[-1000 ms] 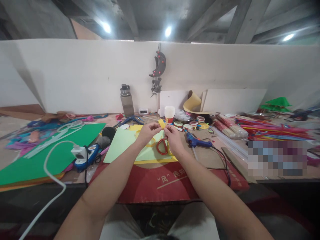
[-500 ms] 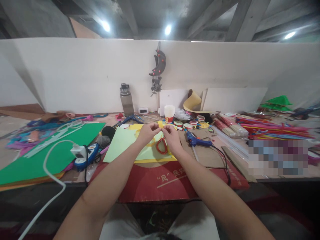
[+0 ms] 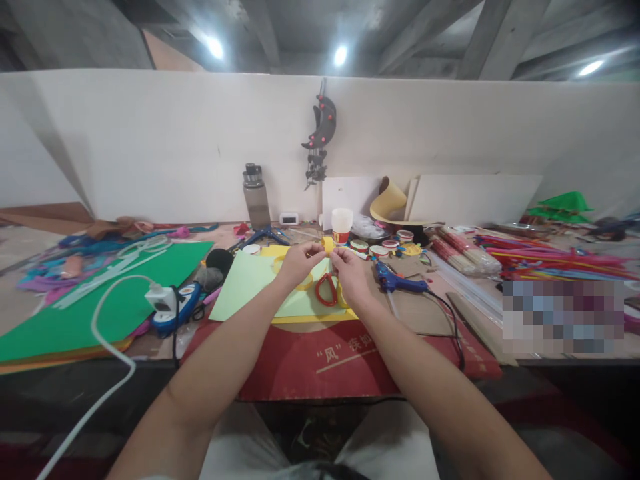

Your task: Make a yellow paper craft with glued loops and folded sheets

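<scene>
Between my two hands, over the far part of the pale green sheet (image 3: 240,293), a small curled yellow strip (image 3: 327,245) is pinched. My left hand (image 3: 300,263) holds its left side with closed fingertips, and my right hand (image 3: 349,268) holds its lower right side. Red-handled scissors (image 3: 326,290) lie just below the hands, their blades hidden. Another yellow strip (image 3: 304,283) is on the green sheet beside my left hand. Yellow sheets (image 3: 300,320) show under the green one.
A blue glue gun (image 3: 403,281) lies on cardboard to the right, its cable running frontward. Behind stand a paper cup (image 3: 342,224) and a bottle (image 3: 257,203). A power strip (image 3: 175,313) with a white plug is at left.
The yellow strip between my fingers now shows as a rounded loop above the fingertips. My right hand has turned slightly. The whole view has shifted a little.
</scene>
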The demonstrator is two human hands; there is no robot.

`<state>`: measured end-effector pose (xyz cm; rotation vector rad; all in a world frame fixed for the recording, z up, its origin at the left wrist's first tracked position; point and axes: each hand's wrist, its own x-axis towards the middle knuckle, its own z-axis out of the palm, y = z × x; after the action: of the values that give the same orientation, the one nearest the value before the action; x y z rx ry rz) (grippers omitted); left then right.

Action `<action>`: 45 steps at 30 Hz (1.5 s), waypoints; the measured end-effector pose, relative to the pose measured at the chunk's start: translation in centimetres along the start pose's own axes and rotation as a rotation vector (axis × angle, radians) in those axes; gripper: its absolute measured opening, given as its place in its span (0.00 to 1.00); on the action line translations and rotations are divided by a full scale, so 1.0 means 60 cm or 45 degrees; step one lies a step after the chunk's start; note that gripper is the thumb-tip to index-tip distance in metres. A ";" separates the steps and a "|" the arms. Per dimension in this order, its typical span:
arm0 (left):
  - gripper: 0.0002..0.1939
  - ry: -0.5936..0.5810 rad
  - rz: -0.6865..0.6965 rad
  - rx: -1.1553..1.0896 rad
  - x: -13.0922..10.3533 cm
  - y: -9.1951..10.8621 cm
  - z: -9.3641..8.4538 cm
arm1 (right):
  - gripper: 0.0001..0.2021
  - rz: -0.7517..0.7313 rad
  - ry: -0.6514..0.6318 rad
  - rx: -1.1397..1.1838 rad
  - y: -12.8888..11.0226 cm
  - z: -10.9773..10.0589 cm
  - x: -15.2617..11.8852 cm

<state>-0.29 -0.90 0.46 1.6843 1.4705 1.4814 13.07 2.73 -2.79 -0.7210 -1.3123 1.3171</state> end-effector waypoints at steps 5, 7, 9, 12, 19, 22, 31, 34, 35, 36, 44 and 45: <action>0.08 -0.008 -0.117 -0.211 0.001 0.007 -0.002 | 0.16 -0.029 -0.025 0.117 -0.009 0.006 -0.007; 0.08 -0.011 -0.140 -0.301 0.002 0.007 -0.001 | 0.16 -0.035 -0.026 0.117 -0.011 0.006 -0.008; 0.07 -0.015 -0.189 -0.444 0.004 0.008 0.002 | 0.16 -0.048 -0.026 0.114 -0.011 0.005 -0.007; 0.07 -0.040 -0.303 -0.796 0.004 0.011 0.001 | 0.15 -0.093 0.092 0.123 -0.013 0.000 -0.004; 0.07 -0.208 -0.433 -1.184 0.001 0.016 -0.011 | 0.17 -0.023 0.086 0.087 -0.009 -0.004 0.003; 0.07 -0.267 -0.392 -1.125 -0.001 0.014 -0.007 | 0.17 -0.045 0.053 0.012 -0.005 -0.004 0.003; 0.11 -0.193 -0.272 -1.038 0.000 0.013 -0.006 | 0.14 -0.057 0.078 0.134 -0.018 -0.009 0.000; 0.11 -0.212 -0.277 -1.094 0.003 0.006 -0.012 | 0.17 -0.016 0.002 0.240 -0.024 -0.003 -0.003; 0.11 -0.211 -0.282 -1.099 0.004 0.005 -0.013 | 0.18 -0.010 -0.022 0.253 -0.025 -0.002 -0.004; 0.12 -0.202 -0.289 -1.098 0.004 0.003 -0.014 | 0.19 -0.009 -0.045 0.258 -0.027 0.000 -0.004; 0.19 -0.190 -0.376 -0.979 0.001 0.009 -0.010 | 0.15 -0.069 -0.073 0.195 -0.026 -0.002 -0.004; 0.19 -0.197 -0.379 -0.938 0.001 0.010 -0.010 | 0.15 -0.075 -0.075 0.169 -0.025 -0.003 -0.004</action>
<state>-0.62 -1.22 1.17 1.0516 0.8761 1.4378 13.67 2.26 -1.47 -0.5517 -1.2698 1.3730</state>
